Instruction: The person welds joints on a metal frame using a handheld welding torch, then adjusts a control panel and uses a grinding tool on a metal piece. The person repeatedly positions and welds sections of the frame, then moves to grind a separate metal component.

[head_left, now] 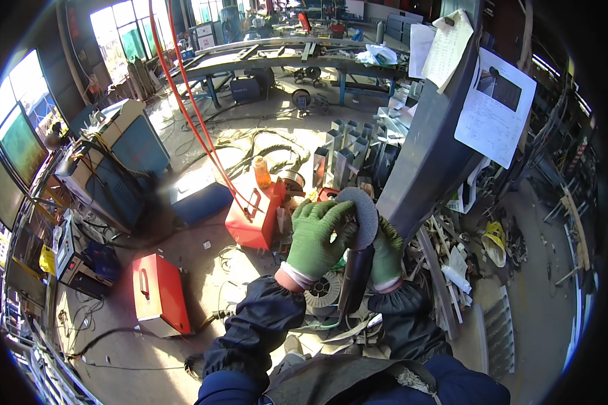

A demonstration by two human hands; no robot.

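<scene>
An angle grinder (356, 278) stands upright in front of me, its dark body pointing down and its round grey grinding disc (365, 214) at the top. My left hand (315, 237), in a green glove, has its fingers curled against the left side of the disc near its middle; the fingertips are partly hidden. Behind the grinder's head, on the right, my right hand (387, 256) in a matching glove closes around the tool. Most of the right fingers are out of sight behind the disc and body.
Two red metal boxes (159, 294) (251, 226) sit on the floor at left, with an orange bottle (261, 173) by the farther one. Square tube pieces (344, 158) stand ahead. A steel column (429, 158) rises close on the right. Red hoses (194, 115) hang down; cables cross the floor.
</scene>
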